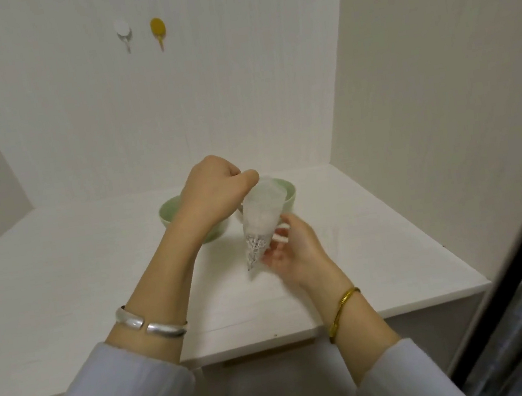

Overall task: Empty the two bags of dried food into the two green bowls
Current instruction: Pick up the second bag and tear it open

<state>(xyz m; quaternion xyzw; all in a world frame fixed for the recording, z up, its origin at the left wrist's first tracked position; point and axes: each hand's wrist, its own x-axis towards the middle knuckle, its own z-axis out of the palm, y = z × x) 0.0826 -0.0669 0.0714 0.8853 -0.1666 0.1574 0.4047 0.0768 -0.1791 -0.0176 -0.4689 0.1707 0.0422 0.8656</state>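
A clear plastic bag [259, 228] with pale dried food in its lower tip hangs in the air in front of two green bowls. My left hand [215, 191] pinches the bag's top edge from above. My right hand [290, 249] holds the bag's lower part from the right side, fingers curled around it. The left green bowl [168, 216] sits behind my left hand, mostly hidden by it. The right green bowl [287, 194] stands behind the bag, only its rim and right wall showing. I cannot see inside either bowl.
The bowls stand near the back of a white table [62, 276], with white walls close behind and on both sides. Two hooks, one white [123, 32] and one yellow [158, 29], hang on the back wall. A dark frame edge [513, 263] runs along the right.
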